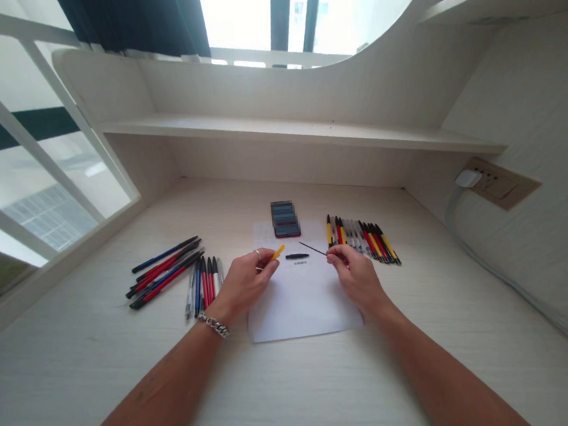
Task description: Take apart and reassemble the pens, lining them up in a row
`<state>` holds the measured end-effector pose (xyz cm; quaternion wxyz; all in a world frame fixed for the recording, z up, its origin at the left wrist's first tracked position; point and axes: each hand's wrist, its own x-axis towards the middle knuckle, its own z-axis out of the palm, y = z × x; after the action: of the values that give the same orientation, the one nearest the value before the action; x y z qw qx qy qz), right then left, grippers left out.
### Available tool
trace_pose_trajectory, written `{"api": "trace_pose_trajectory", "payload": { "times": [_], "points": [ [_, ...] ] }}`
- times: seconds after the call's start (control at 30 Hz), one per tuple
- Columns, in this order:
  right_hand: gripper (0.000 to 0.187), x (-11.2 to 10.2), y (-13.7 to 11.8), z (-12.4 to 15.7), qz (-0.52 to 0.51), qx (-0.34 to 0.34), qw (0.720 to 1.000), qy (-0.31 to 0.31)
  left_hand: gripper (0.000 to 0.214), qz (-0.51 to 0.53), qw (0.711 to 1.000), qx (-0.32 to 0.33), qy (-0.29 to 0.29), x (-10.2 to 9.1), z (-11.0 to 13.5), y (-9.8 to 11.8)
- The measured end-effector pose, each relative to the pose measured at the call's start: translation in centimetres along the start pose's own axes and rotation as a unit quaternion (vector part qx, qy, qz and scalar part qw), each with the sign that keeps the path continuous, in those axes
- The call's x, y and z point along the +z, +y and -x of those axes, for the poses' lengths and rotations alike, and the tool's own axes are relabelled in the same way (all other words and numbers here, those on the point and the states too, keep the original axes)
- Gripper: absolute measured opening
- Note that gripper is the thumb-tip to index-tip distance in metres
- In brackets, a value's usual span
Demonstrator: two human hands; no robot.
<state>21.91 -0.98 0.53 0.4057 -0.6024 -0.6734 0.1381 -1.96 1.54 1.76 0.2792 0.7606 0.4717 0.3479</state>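
Observation:
My left hand (250,278) is closed on a yellow pen barrel (278,252), whose end sticks out past the fingertips. Between the fingertips of my right hand (354,272) is a thin dark pen refill (312,248), its far end pointing left and away from me. A short black pen part (297,256) lies on the white paper (303,311) between the two hands. Just below it is a small row of dark marks on the sheet, too small to make out.
A phone (285,219) lies at the paper's far edge. Rows of pens (377,243) lie to the right; more pens (166,271) lie at the left. A shelf (296,130) spans the back. A cable (501,279) hangs from the right wall's socket (499,182).

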Motion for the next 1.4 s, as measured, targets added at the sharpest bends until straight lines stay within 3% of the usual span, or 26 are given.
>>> {"api": "trace_pose_trajectory", "payload": {
  "times": [0.17,0.57,0.77,0.87,1.0,1.17,1.27,1.4],
  "points": [
    [0.019,-0.4,-0.6,0.3,-0.023,-0.054,0.998,0.028,0.025,-0.036,0.999,0.009,-0.016,0.0,0.1,0.0],
    [0.020,-1.0,-0.8,0.4,0.076,-0.122,0.990,-0.003,0.025,-0.109,0.993,0.039,-0.023,0.1,0.1,-0.5],
    [0.020,-0.3,-2.0,0.9,0.041,-0.142,0.989,-0.027,0.024,-0.126,0.988,0.071,-0.046,0.7,0.3,-0.3],
    [0.018,0.3,-2.5,1.2,-0.009,-0.120,0.992,-0.040,0.023,-0.122,0.987,0.088,-0.053,1.0,0.5,0.0],
    [0.019,0.6,-2.5,1.1,-0.095,-0.023,0.993,-0.065,0.021,-0.103,0.990,0.077,-0.058,1.0,0.6,0.1],
    [0.037,0.9,-0.8,-0.1,-0.238,0.092,0.964,-0.072,0.020,-0.082,0.995,0.034,-0.043,0.4,0.2,0.2],
    [0.029,1.1,0.1,-0.9,-0.160,0.104,0.980,-0.061,0.021,-0.097,0.994,0.014,-0.037,0.0,0.0,0.1],
    [0.011,1.9,-0.1,-1.4,0.036,0.014,0.995,-0.088,0.021,-0.103,0.994,0.008,-0.036,-0.3,-0.2,-0.3]
  ]
}}
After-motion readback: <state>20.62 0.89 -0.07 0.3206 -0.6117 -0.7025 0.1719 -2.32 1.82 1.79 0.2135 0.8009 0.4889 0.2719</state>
